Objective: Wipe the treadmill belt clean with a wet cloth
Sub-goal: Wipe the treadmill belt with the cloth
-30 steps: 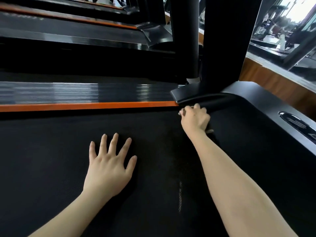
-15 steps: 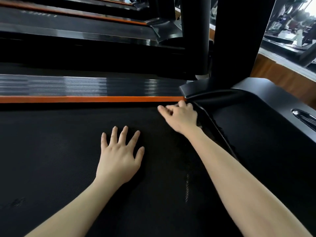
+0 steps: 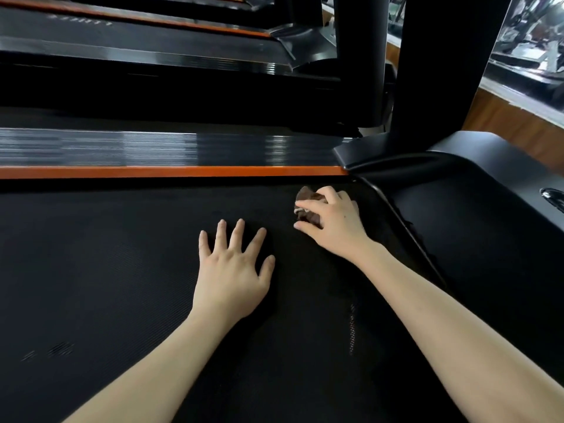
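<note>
The grip of the right hand (image 3: 332, 227) is closed on the cloth (image 3: 308, 198). The fingers curl over the small brown bunch, and the thumb tucks in below it. The cloth sits on the treadmill belt (image 3: 106, 270), near its far right corner. There the belt meets the orange strip (image 3: 152, 171) along its far edge and the black cover (image 3: 488, 209) at its right end. A thin band of belt lies between the cloth and the orange strip. The edge of the black cover runs at a slant just beside the right wrist.

The grip of the left hand (image 3: 232, 270) is open. Its fingers are spread wide and lie flat on the belt, just left of the cloth and not touching it. To the left of that hand the belt runs wide and dark to the picture's side. It also reaches back toward the person, under both arms.

Past the orange strip is a shiny ribbed side rail (image 3: 152, 148). A tall black post (image 3: 442, 71) stands behind the corner.
</note>
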The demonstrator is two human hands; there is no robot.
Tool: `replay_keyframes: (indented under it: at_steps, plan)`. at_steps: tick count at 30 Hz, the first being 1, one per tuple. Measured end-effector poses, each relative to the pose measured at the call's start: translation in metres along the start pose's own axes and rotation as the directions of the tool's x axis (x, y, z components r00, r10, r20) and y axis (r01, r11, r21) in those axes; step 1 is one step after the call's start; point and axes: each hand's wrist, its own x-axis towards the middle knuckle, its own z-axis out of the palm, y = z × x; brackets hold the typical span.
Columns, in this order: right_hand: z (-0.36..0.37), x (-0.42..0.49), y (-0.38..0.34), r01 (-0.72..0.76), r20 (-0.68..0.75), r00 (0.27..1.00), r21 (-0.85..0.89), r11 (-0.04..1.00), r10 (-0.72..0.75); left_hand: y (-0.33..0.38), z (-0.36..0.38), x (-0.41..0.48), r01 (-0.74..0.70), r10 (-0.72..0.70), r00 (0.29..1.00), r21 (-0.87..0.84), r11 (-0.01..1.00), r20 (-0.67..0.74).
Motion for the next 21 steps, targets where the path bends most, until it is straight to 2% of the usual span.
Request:
replay_keyframes:
  at_steps: [3,5,7,8,9,12,14,15,18,19,21]
  plan:
    - [0.001,0.007,0.004,0.009,-0.039,0.999,0.011,1.000,-0.008,0.001,0.000,-0.001,-0.002,0.002,1.000,-0.007,1.000,0.002]
    - [0.006,0.029,0.002,-0.103,-0.077,0.991,0.070,0.992,0.109,0.000,0.000,-0.001,-0.004,0.004,1.000,0.003,1.000,0.007]
    - [0.011,0.046,-0.009,-0.268,-0.134,0.951,0.094,0.959,0.279,0.000,-0.001,-0.001,0.001,-0.001,1.000,0.009,1.000,0.017]
    - [0.013,0.048,-0.018,-0.298,-0.154,0.938,0.095,0.950,0.310,0.000,-0.001,0.000,0.002,-0.002,1.000,0.004,1.000,0.019]
    - [0.015,0.045,-0.027,-0.274,-0.156,0.945,0.096,0.957,0.286,0.000,-0.002,0.000,0.000,0.000,1.000,-0.003,1.000,0.020]
    - [0.020,0.009,-0.044,0.018,-0.147,0.989,0.100,0.995,-0.003,-0.001,-0.003,-0.001,0.015,-0.015,1.000,-0.031,0.999,0.002]
    - [0.016,0.002,-0.030,0.117,-0.108,0.988,0.041,0.992,-0.112,-0.002,-0.002,-0.002,0.029,-0.030,1.000,-0.052,0.998,-0.006]
    - [0.012,0.009,-0.019,0.083,-0.111,0.990,0.000,0.997,-0.082,-0.003,-0.002,-0.002,0.031,-0.032,0.999,-0.059,0.998,-0.011]
    - [0.010,0.035,0.005,-0.237,-0.171,0.957,0.012,0.971,0.235,-0.001,-0.003,-0.002,0.023,-0.024,1.000,-0.065,0.998,-0.017]
    - [0.012,0.035,0.001,-0.270,-0.180,0.946,0.031,0.962,0.271,-0.001,-0.003,-0.001,0.021,-0.022,1.000,-0.065,0.998,-0.014]
    - [0.014,0.015,-0.020,-0.175,-0.155,0.972,0.031,0.984,0.178,0.000,-0.003,0.000,0.019,-0.019,1.000,-0.067,0.998,-0.002]
